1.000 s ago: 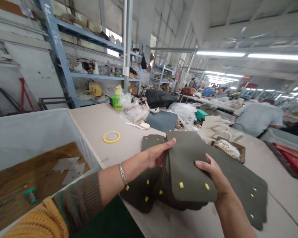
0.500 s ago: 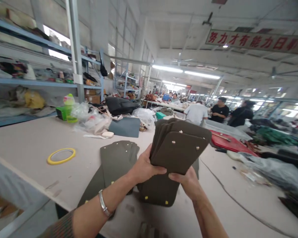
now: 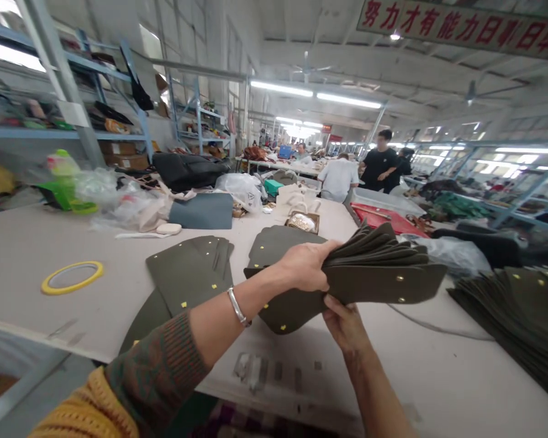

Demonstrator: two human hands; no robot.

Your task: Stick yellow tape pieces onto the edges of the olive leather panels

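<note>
A thick stack of dark olive panels (image 3: 379,285), with small metal studs near one end, is held above the table in both hands. Its sheets fan apart at the far right end. My left hand (image 3: 305,267) is closed over the near end from above. From underneath, my right hand (image 3: 346,322) grips the lower edge with its thumb on the front. Behind and below lies another pile of olive panels (image 3: 274,238), marked with yellow tabs and partly covered by my left arm. More panels (image 3: 187,267) lie spread to the left.
A yellow tape roll (image 3: 72,278) lies at left on the table (image 3: 119,249). A big fanned pile of olive panels (image 3: 516,322) is at right. Plastic bags (image 3: 242,191), a blue-grey sheet (image 3: 201,211) and a red folder-like item (image 3: 388,219) sit farther back. People stand beyond.
The held stack has swung from upright to lying sideways, its studded end now pointing right. My left hand has moved over its top. The view has turned right, bringing in the right-hand pile.
</note>
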